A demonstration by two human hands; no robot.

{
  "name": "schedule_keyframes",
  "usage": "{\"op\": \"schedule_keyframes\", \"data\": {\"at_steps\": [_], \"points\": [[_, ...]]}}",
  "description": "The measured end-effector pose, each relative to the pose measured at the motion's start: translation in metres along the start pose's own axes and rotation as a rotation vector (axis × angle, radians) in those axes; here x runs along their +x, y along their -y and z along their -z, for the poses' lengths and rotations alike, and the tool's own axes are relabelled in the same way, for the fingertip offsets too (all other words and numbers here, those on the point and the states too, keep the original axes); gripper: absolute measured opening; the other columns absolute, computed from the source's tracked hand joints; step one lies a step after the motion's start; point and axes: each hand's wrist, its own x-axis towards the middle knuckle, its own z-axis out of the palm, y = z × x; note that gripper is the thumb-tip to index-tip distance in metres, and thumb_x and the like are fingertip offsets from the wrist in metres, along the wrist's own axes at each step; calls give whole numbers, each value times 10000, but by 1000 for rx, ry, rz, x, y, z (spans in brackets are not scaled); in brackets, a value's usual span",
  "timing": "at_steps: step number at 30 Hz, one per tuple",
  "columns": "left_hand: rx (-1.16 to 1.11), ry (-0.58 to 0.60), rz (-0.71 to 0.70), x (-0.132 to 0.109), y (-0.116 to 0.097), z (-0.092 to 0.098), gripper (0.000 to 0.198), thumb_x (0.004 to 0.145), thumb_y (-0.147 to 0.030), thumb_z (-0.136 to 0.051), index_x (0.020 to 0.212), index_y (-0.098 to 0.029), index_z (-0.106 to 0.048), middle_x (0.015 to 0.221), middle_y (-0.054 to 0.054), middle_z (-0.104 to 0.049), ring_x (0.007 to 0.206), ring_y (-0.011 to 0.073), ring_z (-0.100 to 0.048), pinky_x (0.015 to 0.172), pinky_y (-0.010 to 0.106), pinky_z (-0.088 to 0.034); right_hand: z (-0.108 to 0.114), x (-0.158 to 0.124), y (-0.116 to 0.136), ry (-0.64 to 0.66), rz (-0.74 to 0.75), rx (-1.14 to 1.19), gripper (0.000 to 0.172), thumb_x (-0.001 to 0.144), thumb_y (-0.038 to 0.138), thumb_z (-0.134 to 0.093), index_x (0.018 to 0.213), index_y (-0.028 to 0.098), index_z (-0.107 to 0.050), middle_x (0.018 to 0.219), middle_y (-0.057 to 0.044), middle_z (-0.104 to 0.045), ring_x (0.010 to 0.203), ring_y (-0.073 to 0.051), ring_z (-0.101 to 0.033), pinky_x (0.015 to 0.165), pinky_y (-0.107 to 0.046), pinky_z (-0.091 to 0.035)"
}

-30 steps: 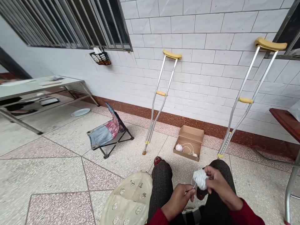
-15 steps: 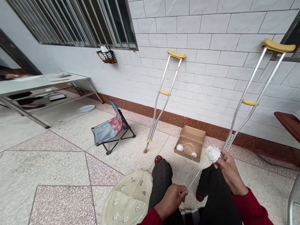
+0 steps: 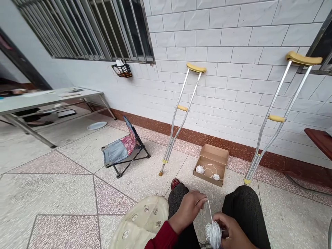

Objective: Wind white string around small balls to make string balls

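Note:
My right hand point(image 3: 230, 232) grips a small ball of white yarn point(image 3: 213, 234) low between my knees. From it a strand of white yarn point(image 3: 209, 210) runs up to my left hand point(image 3: 189, 207), which pinches it above my left knee. Both knees are in dark trousers, both sleeves red. On the floor ahead stands an open cardboard box point(image 3: 212, 164) holding two small balls of white yarn point(image 3: 199, 169) joined by a loose thread.
Two aluminium crutches point(image 3: 181, 117) point(image 3: 275, 117) lean on the white tiled wall. A small folding chair point(image 3: 123, 147) stands left of the box. A pale plastic stool point(image 3: 141, 224) is beside my left leg. A metal table point(image 3: 49, 100) sits far left, a red bench point(image 3: 321, 140) at right.
My right hand has brought the yarn ball down from near the box to between my knees. My left hand has risen with the strand. The view tilted slightly down.

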Motion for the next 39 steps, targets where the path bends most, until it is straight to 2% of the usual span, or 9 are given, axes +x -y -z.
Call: {"op": "schedule_keyframes", "data": {"at_steps": [5, 9, 13, 16, 20, 25, 29, 35, 39], "points": [[-260, 157, 124, -13, 9, -61, 409, 943, -286, -426, 611, -136, -612, 611, 2, -617, 606, 121, -562, 641, 202, -402, 32, 21, 36, -294, 69, 286, 358, 635, 187, -690, 955, 214, -531, 850, -10, -596, 728, -169, -538, 589, -239, -446], [-275, 233, 131, -27, -1, -77, 373, 937, -259, -440, 640, -150, -636, 637, -4, -642, 621, 117, -581, 631, 190, -407, 55, 49, 17, -556, 62, 54, 288, 647, 231, -625, 908, 210, -506, 779, -1, -570, 662, -165, -511, 545, -241, -425], [30, 141, 55, -27, 1, -51, 360, 927, -270, -505, 596, -170, -604, 620, -2, -638, 669, 138, -579, 793, 240, -400, 32, 47, -29, -348, 31, -256, 275, 578, 122, -585, 836, 208, -546, 717, 36, -547, 652, -140, -503, 597, -224, -390], [195, 140, -23, -25, 11, -37, 319, 919, -293, -553, 624, -180, -600, 643, -8, -654, 665, 137, -574, 919, 291, -355, 12, 31, -43, -69, -39, -117, 274, 546, 87, -604, 789, 197, -544, 661, 62, -502, 592, -102, -459, 533, -193, -328], [227, 139, -27, -26, 20, -44, 334, 943, -301, -524, 645, -174, -605, 654, -1, -657, 669, 137, -572, 874, 265, -369, 11, 8, -14, 120, -127, 273, 309, 556, 147, -725, 822, 193, -573, 707, 45, -545, 577, -82, -453, 506, -172, -335], [129, 157, 49, -27, 24, -65, 360, 963, -266, -472, 660, -168, -640, 692, 9, -676, 722, 142, -585, 733, 217, -379, 24, -2, 38, -6, -165, 558, 689, 584, 213, -771, 1222, 270, -518, 860, 3, -604, 586, -117, -509, 423, -181, -382], [70, 190, 100, -32, 28, -78, 381, 966, -282, -451, 666, -162, -653, 696, 9, -674, 708, 134, -593, 706, 206, -382, 41, 19, 51, -150, -98, 478, 524, 634, 212, -728, 1138, 212, -581, 864, -17, -616, 598, -131, -526, 499, -245, -462], [135, 169, 32, -32, 17, -64, 341, 937, -249, -486, 620, -171, -586, 598, -11, -606, 643, 137, -569, 897, 282, -387, 58, 50, 13, -483, -74, -237, 321, 593, 85, -581, 889, 199, -631, 709, 11, -595, 563, -135, -490, 537, -248, -399], [214, 60, -100, -15, 0, -36, 282, 946, -238, -458, 717, -181, -613, 704, 12, -636, 729, 161, -590, 1055, 389, -269, 25, 36, -22, -303, -57, -364, 316, 522, 52, -625, 805, 193, -613, 791, 3, -626, 718, -164, -553, 648, -244, -414]]}}
